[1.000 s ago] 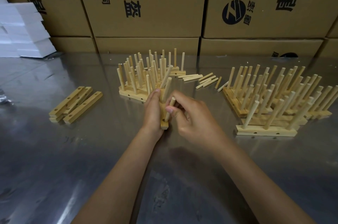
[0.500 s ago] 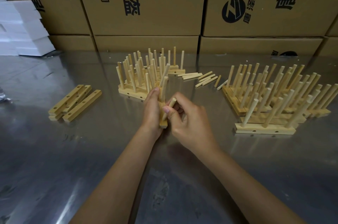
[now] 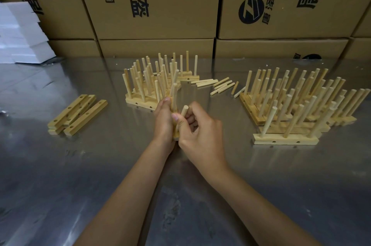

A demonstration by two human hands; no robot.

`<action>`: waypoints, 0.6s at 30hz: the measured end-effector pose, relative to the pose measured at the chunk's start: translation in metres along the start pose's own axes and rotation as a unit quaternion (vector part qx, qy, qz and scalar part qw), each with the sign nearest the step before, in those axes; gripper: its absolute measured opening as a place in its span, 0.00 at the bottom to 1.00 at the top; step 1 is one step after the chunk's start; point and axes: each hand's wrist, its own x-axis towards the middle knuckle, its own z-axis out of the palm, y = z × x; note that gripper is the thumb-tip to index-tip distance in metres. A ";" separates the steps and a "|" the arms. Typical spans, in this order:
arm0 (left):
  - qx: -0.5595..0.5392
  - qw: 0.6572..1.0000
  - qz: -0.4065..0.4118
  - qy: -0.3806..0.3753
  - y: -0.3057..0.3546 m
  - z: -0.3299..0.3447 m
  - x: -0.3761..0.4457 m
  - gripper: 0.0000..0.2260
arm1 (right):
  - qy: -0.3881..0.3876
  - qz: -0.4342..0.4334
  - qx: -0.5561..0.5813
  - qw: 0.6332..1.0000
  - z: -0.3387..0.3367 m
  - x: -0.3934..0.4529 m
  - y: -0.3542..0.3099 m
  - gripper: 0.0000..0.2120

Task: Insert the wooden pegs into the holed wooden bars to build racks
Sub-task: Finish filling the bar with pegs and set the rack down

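Head view. My left hand (image 3: 163, 119) grips a holed wooden bar (image 3: 176, 135) standing on the metal table (image 3: 60, 175) near the middle, fingers wrapped round its left side; only the bar's near end shows below my hands. Two pegs (image 3: 174, 93) already seated in the bar stick up above my left thumb, tilted slightly right. My right hand (image 3: 200, 131) pinches a single peg (image 3: 184, 110) between thumb and curled fingers, its rounded top poking up just right of the bar, touching or nearly touching it; can't tell if its lower end is in a hole, since my fingers hide it.

Behind my hands, toward the table's far edge, a cluster of finished racks (image 3: 148, 85) stands with pegs upright. Just right of that cluster, loose pegs (image 3: 218, 85) lie flat on the table in a scattered row. Toward the right edge, a second, bigger group of finished racks (image 3: 297, 105) is stacked close together, with the nearest rack (image 3: 285, 138) standing alone in front, three pegs leaning left, side holes facing me.

Toward the left edge, a small pile of empty holed bars (image 3: 77, 114) lies flat, angled diagonally, holes up, well apart from my hands.

Cardboard boxes (image 3: 160, 4) with black printed characters form a wall along the far edge. White foam blocks (image 3: 22, 34) are stacked at the far left corner.
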 end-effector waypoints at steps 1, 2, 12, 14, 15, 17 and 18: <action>0.012 1.000 0.012 0.010 -0.001 0.000 0.001 0.07 | 0.001 0.007 0.004 1.000 0.000 0.000 0.001 0.13; 0.019 0.999 0.025 0.017 -0.001 0.000 0.002 0.07 | 0.002 0.011 0.009 1.000 0.001 0.000 0.002 0.13; 0.017 0.999 -0.028 -0.013 -0.003 -0.005 -0.003 0.11 | -0.030 0.016 0.032 0.999 -0.006 -0.001 -0.001 0.12; 0.019 0.996 -0.031 -0.079 0.000 -0.007 -0.007 0.11 | -0.016 0.038 0.095 0.995 -0.012 0.002 -0.003 0.12; 0.018 0.993 -0.050 -0.109 0.001 -0.007 -0.008 0.12 | -0.003 0.051 0.126 0.991 -0.015 0.005 -0.002 0.10; 0.010 0.983 -0.111 -0.148 0.003 -0.006 -0.009 0.13 | 0.023 0.077 0.114 0.990 -0.022 0.013 0.009 0.08; 0.007 0.978 -0.134 -0.158 0.002 -0.006 -0.009 0.12 | 0.021 0.091 0.077 0.993 -0.025 0.017 0.015 0.09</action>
